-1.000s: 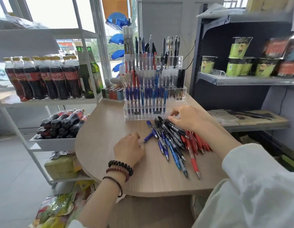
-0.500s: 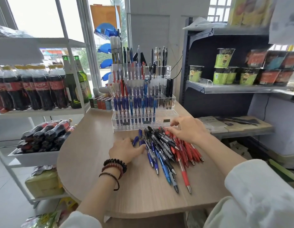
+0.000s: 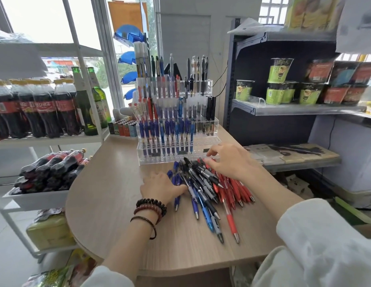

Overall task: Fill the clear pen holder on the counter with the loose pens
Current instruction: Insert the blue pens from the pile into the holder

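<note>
Two hands on loose pens (image 3: 204, 184): right hand (image 3: 229, 162) spread, left hand (image 3: 159, 188) curled, grip unclear.

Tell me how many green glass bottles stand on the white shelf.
2. The left green bottle and the right green bottle stand right of the cola bottles; others may be hidden.

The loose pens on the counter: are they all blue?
No, the loose pens on the counter include red and black ones alongside the blue.

Coca-Cola labels on cola bottles (image 3: 43, 108)
</note>
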